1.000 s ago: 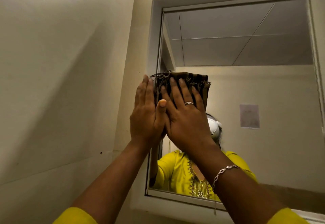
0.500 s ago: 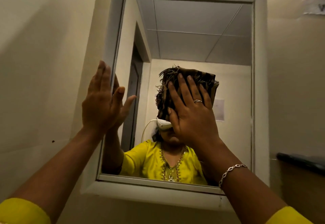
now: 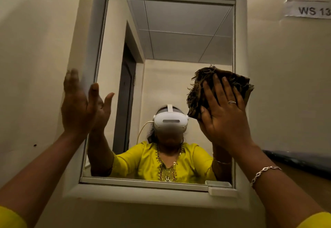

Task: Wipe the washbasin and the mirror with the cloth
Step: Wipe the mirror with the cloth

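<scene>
A framed mirror point(image 3: 179, 36) is set into the cream wall straight ahead. A dark brown fringed cloth point(image 3: 231, 82), folded, is pressed flat against the glass near the mirror's right edge by my right hand point(image 3: 225, 118), fingers spread over it. My left hand point(image 3: 77, 109) is raised by the mirror's left frame, fingers apart and holding nothing; I cannot tell if it touches the frame. The washbasin is out of view.
A small white tray point(image 3: 222, 190) sits on the mirror's bottom ledge at the right. A paper label reading "WS 13" point(image 3: 308, 9) is stuck on the wall at upper right. A dark rail point(image 3: 297, 161) runs along the right wall.
My right hand slid the cloth across the glass from the left side to the right edge. My left hand came off the cloth and now stays by the left frame.
</scene>
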The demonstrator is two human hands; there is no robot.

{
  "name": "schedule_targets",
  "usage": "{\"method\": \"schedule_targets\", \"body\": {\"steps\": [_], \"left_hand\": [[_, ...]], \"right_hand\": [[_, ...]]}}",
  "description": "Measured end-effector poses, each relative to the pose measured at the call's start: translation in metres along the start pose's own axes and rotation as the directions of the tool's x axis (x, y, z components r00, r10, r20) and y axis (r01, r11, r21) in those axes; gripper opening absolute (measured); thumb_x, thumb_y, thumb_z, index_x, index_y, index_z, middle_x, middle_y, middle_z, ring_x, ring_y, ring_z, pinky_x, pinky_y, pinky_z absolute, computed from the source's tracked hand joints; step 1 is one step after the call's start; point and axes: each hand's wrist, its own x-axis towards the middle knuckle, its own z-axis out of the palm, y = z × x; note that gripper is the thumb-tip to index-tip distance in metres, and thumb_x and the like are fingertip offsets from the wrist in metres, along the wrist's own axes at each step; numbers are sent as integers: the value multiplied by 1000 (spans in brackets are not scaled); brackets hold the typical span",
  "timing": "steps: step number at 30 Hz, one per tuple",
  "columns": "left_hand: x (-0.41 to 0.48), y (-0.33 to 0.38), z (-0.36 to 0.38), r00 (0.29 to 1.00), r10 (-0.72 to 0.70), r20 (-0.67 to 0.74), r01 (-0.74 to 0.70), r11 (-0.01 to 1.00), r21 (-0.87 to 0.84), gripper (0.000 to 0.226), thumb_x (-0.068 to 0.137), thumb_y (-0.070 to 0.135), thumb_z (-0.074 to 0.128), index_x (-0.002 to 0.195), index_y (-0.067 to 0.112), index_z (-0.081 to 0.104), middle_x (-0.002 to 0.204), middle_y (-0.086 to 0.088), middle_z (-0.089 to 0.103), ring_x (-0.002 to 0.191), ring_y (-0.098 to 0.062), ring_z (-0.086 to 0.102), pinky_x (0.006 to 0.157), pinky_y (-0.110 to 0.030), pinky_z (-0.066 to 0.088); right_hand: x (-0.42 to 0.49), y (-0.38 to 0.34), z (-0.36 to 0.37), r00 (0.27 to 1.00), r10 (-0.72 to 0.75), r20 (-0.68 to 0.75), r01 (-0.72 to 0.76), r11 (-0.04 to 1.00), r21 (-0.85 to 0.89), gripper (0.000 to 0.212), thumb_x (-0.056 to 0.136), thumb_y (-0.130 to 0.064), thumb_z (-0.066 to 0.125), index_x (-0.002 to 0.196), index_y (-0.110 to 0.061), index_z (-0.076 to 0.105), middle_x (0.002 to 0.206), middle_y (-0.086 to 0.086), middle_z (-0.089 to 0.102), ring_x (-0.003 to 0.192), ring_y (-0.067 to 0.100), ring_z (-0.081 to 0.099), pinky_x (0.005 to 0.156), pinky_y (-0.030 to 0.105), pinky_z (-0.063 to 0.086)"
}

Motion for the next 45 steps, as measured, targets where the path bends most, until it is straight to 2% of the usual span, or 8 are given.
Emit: {"method": "schedule_targets", "body": {"steps": [8,13,17,24,32,37,42,45], "left_hand": [[0,2,-9,996,-83,27,87,969,-231,101,77,77,14,123,-8,44,110,-32,58,97,-39,59,75,-31,46],[2,-1,-8,997,-73,2,70,939,-336,87,76,77,15,91,0,54,64,1,46,56,3,49,50,-8,36],[2,-10,-6,989,-144,24,143,921,-362,61,71,84,14,76,31,44,67,-12,46,59,-17,45,53,-17,37],[1,-10,-8,978,-198,59,201,852,-484,105,68,86,18,109,-3,55,89,-24,62,81,-27,62,77,-37,53],[-7,-6,-12,970,-234,66,236,843,-483,61,64,85,15,78,34,46,68,16,41,56,8,47,57,-7,39],[-12,-6,-9,979,-202,17,184,855,-485,95,70,77,13,116,5,54,66,11,47,58,13,51,56,-3,40],[-12,-13,-9,974,-218,69,219,806,-550,109,63,90,15,122,5,52,82,-17,65,76,-27,64,70,-33,52],[-11,-9,-13,974,-213,71,217,811,-544,112,61,91,14,124,5,52,74,-4,62,70,-11,62,67,-19,50]], "right_hand": [[-29,-23,5,968,247,-52,-248,969,-14,58,91,-36,26,145,-15,24,152,16,23,141,31,18,112,42,9],[-34,-48,11,942,332,-46,-333,943,1,60,91,-37,26,147,-15,19,153,18,20,141,34,15,112,45,8],[-33,-74,11,948,318,-20,-318,948,36,61,91,-38,28,146,-14,20,153,18,19,141,35,15,112,45,7],[-20,-134,13,976,217,18,-218,973,82,60,90,-37,30,145,-13,26,152,18,23,140,36,18,111,47,9],[-1,-193,19,993,99,57,-107,979,173,60,90,-36,32,145,-13,24,153,16,20,143,33,13,113,45,3],[11,-219,22,996,8,88,-27,976,218,62,88,-36,27,145,-13,25,154,16,19,143,32,13,113,46,6],[16,-234,25,992,-84,96,62,975,212,62,88,-36,24,145,-12,23,154,16,17,143,32,11,113,45,6],[13,-232,27,987,-135,86,114,970,214,61,89,-38,24,145,-13,24,154,15,18,143,31,12,113,45,6]]}}
